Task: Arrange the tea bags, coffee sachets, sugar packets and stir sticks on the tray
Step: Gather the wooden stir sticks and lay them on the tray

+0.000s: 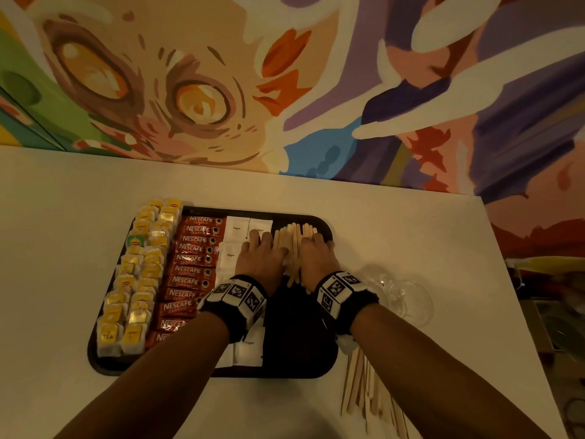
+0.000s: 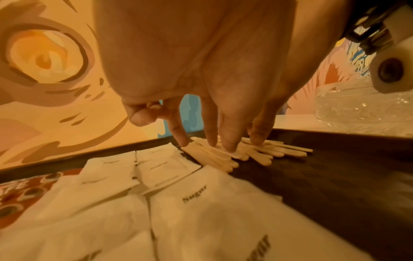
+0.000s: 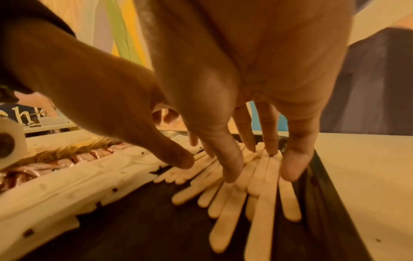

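1. My left hand (image 1: 261, 259) and right hand (image 1: 316, 258) lie side by side over the far right part of the tray (image 1: 327, 356), fingertips down on the stir sticks (image 1: 294, 245) between and under them.
2. Just left of my left hand lie the sugar packets (image 1: 236, 228), partly under it.
3. Further left come the coffee sachets (image 1: 193, 259), then the tea bags (image 1: 139, 280) at the tray's left edge.
4. Right of my right wrist, off the tray on the table (image 1: 63, 217), stands a glass dish (image 1: 408, 297).
5. Nearer me than that wrist, more stir sticks (image 1: 368, 397) lie on the table.
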Motion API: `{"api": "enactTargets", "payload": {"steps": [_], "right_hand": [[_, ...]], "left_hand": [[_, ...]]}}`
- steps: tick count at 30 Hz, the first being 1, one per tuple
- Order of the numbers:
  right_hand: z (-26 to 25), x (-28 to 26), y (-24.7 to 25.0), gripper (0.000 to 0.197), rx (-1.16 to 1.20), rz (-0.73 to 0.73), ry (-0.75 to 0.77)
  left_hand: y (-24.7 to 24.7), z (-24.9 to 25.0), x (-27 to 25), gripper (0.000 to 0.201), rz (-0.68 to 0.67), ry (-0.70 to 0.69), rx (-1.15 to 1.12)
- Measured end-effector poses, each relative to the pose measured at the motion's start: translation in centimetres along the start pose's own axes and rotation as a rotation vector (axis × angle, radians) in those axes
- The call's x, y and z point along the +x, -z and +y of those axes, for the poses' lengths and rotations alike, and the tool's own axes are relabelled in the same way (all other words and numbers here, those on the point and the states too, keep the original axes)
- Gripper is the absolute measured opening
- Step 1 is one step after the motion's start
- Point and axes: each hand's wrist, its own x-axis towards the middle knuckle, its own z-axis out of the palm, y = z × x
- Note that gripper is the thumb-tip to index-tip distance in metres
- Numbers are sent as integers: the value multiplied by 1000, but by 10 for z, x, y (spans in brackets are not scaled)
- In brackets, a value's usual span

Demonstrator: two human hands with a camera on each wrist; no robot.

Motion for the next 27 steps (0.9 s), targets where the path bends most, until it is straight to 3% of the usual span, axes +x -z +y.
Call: {"api": "enactTargets", "payload": {"steps": [5,8,20,27], "right_hand": [[-5,-5,-4,65,-30,-2,-31],[-10,-9,-7,61,-39,-6,-48],[-20,-3,-2,42,15,-3,0],[-16,5,3,46,17,-1,5]], "left_hand": [[1,0,2,57,-6,-64,4],[-2,4,3,63,-53,-78,31],[-3,1,-1,54,-44,-79,-25],[-4,1,0,55,-47,-93,-55]]}}
